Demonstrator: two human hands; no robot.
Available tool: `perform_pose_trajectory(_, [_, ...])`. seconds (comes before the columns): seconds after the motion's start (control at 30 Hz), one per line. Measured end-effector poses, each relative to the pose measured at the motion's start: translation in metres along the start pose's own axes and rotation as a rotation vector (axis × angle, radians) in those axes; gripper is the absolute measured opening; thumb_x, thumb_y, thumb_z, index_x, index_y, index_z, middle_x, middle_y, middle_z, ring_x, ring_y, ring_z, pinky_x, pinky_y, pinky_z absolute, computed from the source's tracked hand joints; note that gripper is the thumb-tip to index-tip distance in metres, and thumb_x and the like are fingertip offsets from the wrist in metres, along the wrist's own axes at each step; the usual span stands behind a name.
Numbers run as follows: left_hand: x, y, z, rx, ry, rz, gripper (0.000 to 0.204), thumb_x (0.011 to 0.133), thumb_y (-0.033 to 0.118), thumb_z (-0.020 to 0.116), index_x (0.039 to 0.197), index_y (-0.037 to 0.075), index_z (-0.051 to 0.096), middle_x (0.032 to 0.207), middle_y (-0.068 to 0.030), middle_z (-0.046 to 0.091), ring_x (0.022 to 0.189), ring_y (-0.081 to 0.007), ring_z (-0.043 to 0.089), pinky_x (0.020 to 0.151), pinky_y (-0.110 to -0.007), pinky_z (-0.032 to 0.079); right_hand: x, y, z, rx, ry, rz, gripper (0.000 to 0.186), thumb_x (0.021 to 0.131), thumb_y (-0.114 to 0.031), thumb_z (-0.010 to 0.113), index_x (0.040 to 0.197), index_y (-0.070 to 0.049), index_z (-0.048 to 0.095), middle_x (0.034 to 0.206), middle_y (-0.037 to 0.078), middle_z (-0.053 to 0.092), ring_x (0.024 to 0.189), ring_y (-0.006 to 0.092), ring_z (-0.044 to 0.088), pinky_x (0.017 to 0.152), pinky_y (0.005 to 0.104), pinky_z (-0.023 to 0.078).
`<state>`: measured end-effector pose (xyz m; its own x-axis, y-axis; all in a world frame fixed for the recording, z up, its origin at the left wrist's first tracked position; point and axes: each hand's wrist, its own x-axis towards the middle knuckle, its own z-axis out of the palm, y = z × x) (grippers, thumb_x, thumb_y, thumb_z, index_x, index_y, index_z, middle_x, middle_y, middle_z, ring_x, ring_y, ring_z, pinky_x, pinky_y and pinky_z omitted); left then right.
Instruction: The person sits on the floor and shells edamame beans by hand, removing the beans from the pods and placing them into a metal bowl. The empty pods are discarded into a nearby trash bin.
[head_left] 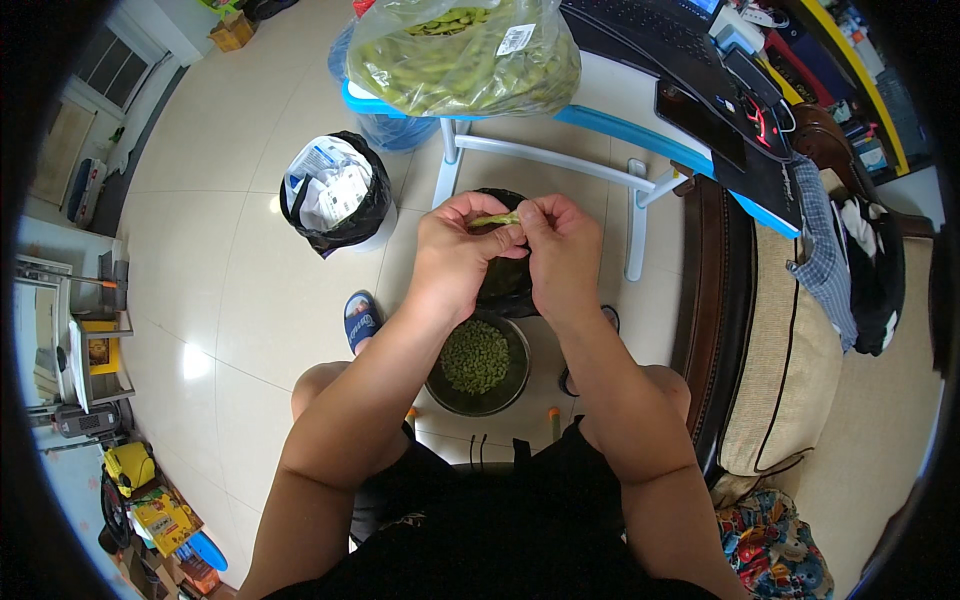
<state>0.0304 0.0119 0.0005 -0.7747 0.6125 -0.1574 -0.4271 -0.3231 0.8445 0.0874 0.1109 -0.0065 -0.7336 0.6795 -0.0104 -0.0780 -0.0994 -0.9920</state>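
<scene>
The left hand (450,258) is bent in, and I see its thumb and fingers pinched on a green pod (493,219). The right hand (567,250) is curled too, and its thumb and finger nip the other end. The pod is in the gap between the two hands, up over a black bag (508,303) with an open top. From far off, I can't tell if the pod is split.

Close to the bag, on the shiny floor (260,260), I see a round metal bowl (496,403). A lot of small green beans (474,355) lie in it. The bowl is between the person's two legs.

Past the hands I see a big clear sack (475,75) full of green pods. It sits on a white table (615,88) with a blue edge. A laptop (655,32) is on the table too, to the right of the sack. Over to the left stands a white bin (378,236) with a black liner (377,190) and white trash (340,195) in it. Near the bowl, I see a blue slipper (360,322) on the left foot.
</scene>
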Motion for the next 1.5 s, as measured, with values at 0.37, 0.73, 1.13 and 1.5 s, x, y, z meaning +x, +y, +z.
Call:
perform_pose_trajectory(0.37, [-0.005,-0.003,-0.007,-0.207,-0.089,-0.201,0.026,0.079,-0.009,0.062,0.102,-0.001,0.053,0.092,-0.0118,0.062,0.078,-0.0214,0.064,0.064,-0.032,0.054,0.001,0.013,-0.002,-0.073,0.062,-0.085,0.017,0.087,-0.013,0.062,0.081,0.002,0.061,0.068,0.004,0.061,0.060,0.0102,0.057,0.049,0.0248,0.045])
perform_pose_trajectory(0.73, [-0.005,-0.002,-0.019,-0.168,-0.095,-0.274,0.018,0.083,-0.002,0.063,0.098,-0.001,0.054,0.088,-0.0116,0.062,0.073,-0.0194,0.063,0.063,-0.029,0.053,0.006,0.014,-0.007,0.506,-0.039,0.365,0.010,0.089,-0.012,0.059,0.088,-0.003,0.057,0.077,0.005,0.060,0.062,0.0112,0.055,0.056,0.0243,0.043])
perform_pose_trajectory(1.13, [-0.001,0.010,-0.035,0.140,0.056,-0.101,0.011,0.087,0.007,0.062,0.093,-0.001,0.062,0.085,-0.0077,0.064,0.069,-0.0135,0.060,0.060,-0.024,0.048,0.020,0.000,-0.024,0.023,-0.458,0.280,0.016,0.086,-0.021,0.063,0.087,-0.005,0.062,0.075,0.002,0.062,0.068,0.0095,0.056,0.061,0.0233,0.041])
perform_pose_trajectory(1.5, [0.007,0.028,-0.066,0.474,0.205,-0.077,0.011,0.083,0.002,0.065,0.092,-0.004,0.064,0.078,-0.0066,0.063,0.064,-0.0114,0.056,0.056,-0.024,0.045,0.108,0.155,-0.035,-0.769,-0.737,0.400,0.016,0.080,-0.011,0.065,0.071,0.003,0.063,0.066,0.012,0.061,0.055,0.0196,0.054,0.053,0.0351,0.045])
